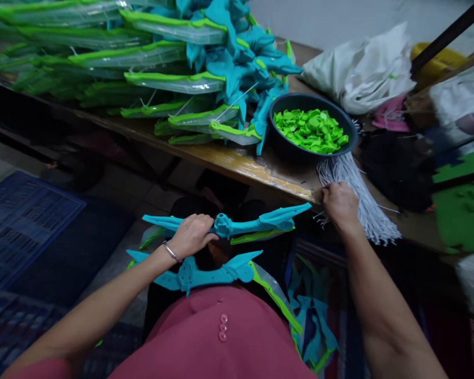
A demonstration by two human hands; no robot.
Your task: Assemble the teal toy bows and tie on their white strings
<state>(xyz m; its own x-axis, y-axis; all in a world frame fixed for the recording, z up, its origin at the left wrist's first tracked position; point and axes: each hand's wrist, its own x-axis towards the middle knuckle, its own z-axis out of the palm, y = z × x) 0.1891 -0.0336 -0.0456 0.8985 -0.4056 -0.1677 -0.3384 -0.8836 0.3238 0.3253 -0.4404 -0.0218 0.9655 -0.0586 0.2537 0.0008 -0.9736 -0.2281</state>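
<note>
- Left hand [191, 235]: fingers curled tight around a teal plastic toy [237, 225], gripping it near its left end. Silver bracelet [171, 251] on the wrist.
- The toy lies crosswise in front of the person's lap, below the table edge, with pointed wing-like tips out to both sides and a round hub just right of the knuckles. A lime green strip runs under its right half.
- A second teal toy [205, 272] sits lower, close against the pink shirt [221, 337]; a clear blade with green edging [274, 295] trails down to the right from it. Left forearm crosses above its left wing; cannot tell whether they touch.
- Right hand [339, 204]: loosely closed, back of the hand up, fingertips pinched down at the bundle of white strings [359, 197] at the table edge [260, 173]. Looks to be pinching a few strands; the exact grip is hidden under the knuckles.
- The strings fan out from beside the dark bowl [280, 139] down over the table edge to the right.
- The bowl holds small lime green plastic pieces [310, 129], just above the right hand.
- Pile of finished toys [161, 63] with clear green-edged blades covers the far left of the table.
- White plastic bag [359, 71] behind the bowl; green foam sheet [464, 210] at far right.
</note>
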